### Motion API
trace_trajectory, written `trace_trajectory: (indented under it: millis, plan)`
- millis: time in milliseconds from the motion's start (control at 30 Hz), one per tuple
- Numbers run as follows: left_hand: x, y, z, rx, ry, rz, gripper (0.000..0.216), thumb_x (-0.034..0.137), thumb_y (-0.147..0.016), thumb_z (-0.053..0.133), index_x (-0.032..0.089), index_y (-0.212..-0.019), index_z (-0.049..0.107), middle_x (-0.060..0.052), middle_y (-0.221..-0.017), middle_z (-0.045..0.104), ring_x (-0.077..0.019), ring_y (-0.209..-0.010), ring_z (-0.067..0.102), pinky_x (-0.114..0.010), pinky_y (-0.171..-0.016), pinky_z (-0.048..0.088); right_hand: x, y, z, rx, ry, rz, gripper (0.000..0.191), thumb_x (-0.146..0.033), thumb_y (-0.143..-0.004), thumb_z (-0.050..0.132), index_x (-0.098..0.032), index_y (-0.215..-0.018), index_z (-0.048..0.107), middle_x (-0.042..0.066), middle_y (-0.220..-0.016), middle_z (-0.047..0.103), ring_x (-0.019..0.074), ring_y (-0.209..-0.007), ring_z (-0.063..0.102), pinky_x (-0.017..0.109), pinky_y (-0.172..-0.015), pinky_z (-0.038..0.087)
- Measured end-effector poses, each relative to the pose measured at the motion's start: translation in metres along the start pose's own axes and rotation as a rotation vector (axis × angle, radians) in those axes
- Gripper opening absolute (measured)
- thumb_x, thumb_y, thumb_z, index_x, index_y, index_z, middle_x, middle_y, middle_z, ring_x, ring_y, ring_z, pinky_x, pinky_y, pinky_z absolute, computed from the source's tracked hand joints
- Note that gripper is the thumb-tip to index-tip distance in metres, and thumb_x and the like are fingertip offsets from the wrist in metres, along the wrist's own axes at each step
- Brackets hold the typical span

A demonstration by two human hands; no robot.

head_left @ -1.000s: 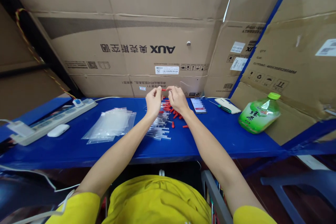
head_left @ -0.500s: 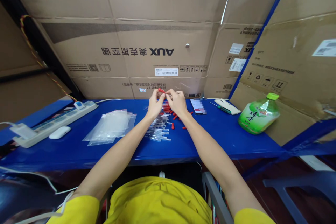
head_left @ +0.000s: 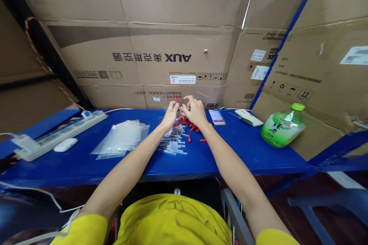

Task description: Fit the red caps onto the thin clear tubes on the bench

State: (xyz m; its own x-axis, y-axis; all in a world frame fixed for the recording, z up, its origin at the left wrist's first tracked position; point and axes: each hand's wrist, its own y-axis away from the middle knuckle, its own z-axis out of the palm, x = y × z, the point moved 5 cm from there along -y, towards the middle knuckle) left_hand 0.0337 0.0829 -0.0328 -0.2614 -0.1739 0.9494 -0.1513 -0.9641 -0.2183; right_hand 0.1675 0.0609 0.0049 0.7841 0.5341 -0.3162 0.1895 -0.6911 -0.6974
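Note:
Between the fingertips of my left hand (head_left: 170,116) is a dropper (head_left: 176,100), its red rubber bulb up and its thin clear tube slanting down to the right. My left fingers are closed on it near the bulb. My right hand (head_left: 196,112) is just right of the tube, index finger bent and thumb apart; it seems to hold nothing. Below my hands lies a heap of clear tubes (head_left: 173,146). Loose red rubber bulbs (head_left: 193,127) are scattered beside them, partly hidden by my right hand and wrist.
Clear zip bags (head_left: 123,138) lie stacked on the blue table (head_left: 184,166) at the left, near a white case (head_left: 65,145) and a power strip (head_left: 63,134). At the right are a phone (head_left: 217,117), a green-handled screwdriver (head_left: 245,120) and a green tea bottle (head_left: 283,126). Cardboard (head_left: 155,38) walls the back.
The red bulb has turned from lying slanted between both hands to upright in my left hand, with its tube now showing. My right fingers have parted from it and moved slightly right.

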Motion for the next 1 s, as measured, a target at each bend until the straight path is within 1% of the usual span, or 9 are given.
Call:
trace_trajectory:
  millis: [67,133,200,267,367,467,733,867,1000]
  plan:
    - [0.001,0.001,0.001,-0.045,-0.004,-0.037,0.024,0.043,-0.1,0.061,0.021,-0.099,0.051,0.006,-0.07,0.051,-0.0069,-0.05,0.051,-0.02,-0.056,0.048,0.0,0.0,-0.001,0.006,-0.05,-0.054,0.044,-0.026,-0.1,0.056,-0.021,-0.143,0.055,0.005,-0.101,0.071,0.0237,-0.096,0.064,0.036,-0.092,0.046]
    - [0.002,0.002,0.003,-0.103,-0.032,-0.07,0.023,0.042,-0.101,0.058,0.02,-0.096,0.053,0.009,-0.061,0.037,-0.0044,-0.041,0.034,-0.016,-0.045,0.032,-0.001,0.001,-0.001,-0.014,-0.076,-0.137,0.047,-0.024,-0.099,0.056,-0.024,-0.146,0.054,0.008,-0.118,0.069,0.0239,-0.107,0.063,0.036,-0.095,0.048]
    - [0.003,0.003,0.003,-0.119,-0.071,-0.105,0.021,0.038,-0.101,0.057,0.019,-0.092,0.052,0.011,-0.058,0.029,-0.004,-0.038,0.022,-0.016,-0.041,0.017,-0.001,0.002,0.002,-0.051,-0.075,-0.192,0.038,-0.023,-0.1,0.055,-0.025,-0.137,0.061,0.009,-0.126,0.066,0.0241,-0.113,0.062,0.035,-0.097,0.049]
    - [0.003,0.003,0.001,-0.089,-0.105,-0.142,0.018,0.033,-0.1,0.057,0.02,-0.091,0.049,0.011,-0.056,0.029,-0.0043,-0.037,0.02,-0.018,-0.041,0.011,0.001,0.003,0.006,-0.099,-0.054,-0.203,0.027,-0.023,-0.1,0.055,-0.023,-0.125,0.066,0.009,-0.122,0.066,0.0238,-0.111,0.063,0.034,-0.094,0.05]
    - [0.003,0.002,-0.002,-0.069,-0.155,-0.201,0.013,0.027,-0.1,0.055,0.02,-0.092,0.048,0.011,-0.054,0.032,-0.0049,-0.037,0.019,-0.019,-0.041,0.011,0.005,0.005,0.012,-0.153,-0.002,-0.199,0.02,-0.023,-0.099,0.058,-0.022,-0.118,0.066,0.01,-0.116,0.066,0.0234,-0.104,0.064,0.033,-0.087,0.05]
    - [0.002,0.001,-0.004,-0.081,-0.235,-0.215,0.016,0.027,-0.1,0.055,0.019,-0.088,0.048,0.011,-0.053,0.033,-0.005,-0.039,0.02,-0.019,-0.043,0.015,0.007,0.006,0.016,-0.172,0.037,-0.21,0.018,-0.023,-0.098,0.059,-0.021,-0.115,0.066,0.009,-0.111,0.067,0.024,-0.101,0.063,0.032,-0.084,0.049]
    - [0.005,-0.001,-0.006,-0.201,-0.446,-0.008,0.036,0.044,-0.099,0.055,0.019,-0.075,0.047,0.008,-0.054,0.034,-0.0071,-0.047,0.024,-0.022,-0.048,0.02,0.008,0.006,0.023,-0.154,0.043,-0.235,0.018,-0.018,-0.098,0.056,-0.019,-0.113,0.065,0.01,-0.105,0.072,0.0244,-0.097,0.064,0.033,-0.086,0.047]
    - [0.003,-0.003,-0.013,-0.207,-0.543,0.034,0.04,0.05,-0.097,0.055,0.02,-0.073,0.045,0.007,-0.056,0.036,-0.0081,-0.049,0.027,-0.024,-0.049,0.021,0.007,0.005,0.022,-0.157,0.003,-0.28,0.016,-0.02,-0.098,0.056,-0.019,-0.111,0.066,0.011,-0.107,0.072,0.024,-0.099,0.064,0.033,-0.088,0.047]
    - [0.001,-0.005,-0.014,-0.275,-0.595,0.076,0.042,0.056,-0.095,0.054,0.02,-0.074,0.047,0.006,-0.057,0.036,-0.0088,-0.051,0.028,-0.025,-0.05,0.022,0.007,0.005,0.023,-0.18,-0.025,-0.273,0.014,-0.018,-0.096,0.057,-0.018,-0.106,0.066,0.009,-0.099,0.073,0.0217,-0.089,0.065,0.031,-0.082,0.045]
